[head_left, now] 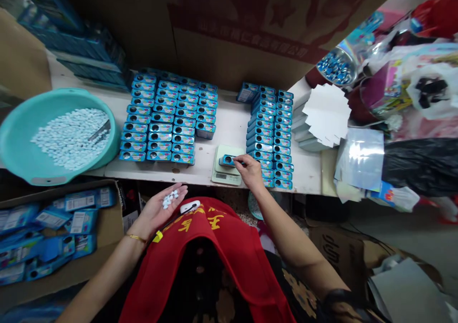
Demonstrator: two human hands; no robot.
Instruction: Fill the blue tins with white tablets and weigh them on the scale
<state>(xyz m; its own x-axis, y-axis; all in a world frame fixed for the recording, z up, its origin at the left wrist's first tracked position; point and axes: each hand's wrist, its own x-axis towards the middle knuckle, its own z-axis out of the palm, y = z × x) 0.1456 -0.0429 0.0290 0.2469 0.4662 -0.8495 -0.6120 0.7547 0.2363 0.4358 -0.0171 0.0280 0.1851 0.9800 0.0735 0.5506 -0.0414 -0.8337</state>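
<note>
Here, the right hand (249, 171) presses its fingertips together at the blue box (225, 160) on the scale (229, 150), near the surface's (229, 118) front edge; the left hand (157, 208), fingers outstretched, holds white pellets (170, 199)

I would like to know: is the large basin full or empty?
Partly filled: white pieces lie in the basin, but much of its inner wall shows bare.

There are two hands (250, 171), one bracelet (136, 237), one scale (234, 179) bearing one blue box (226, 160), one turquoise basin (16, 132), four box columns (161, 118) left of the scale, two long columns (284, 127) right.
</note>
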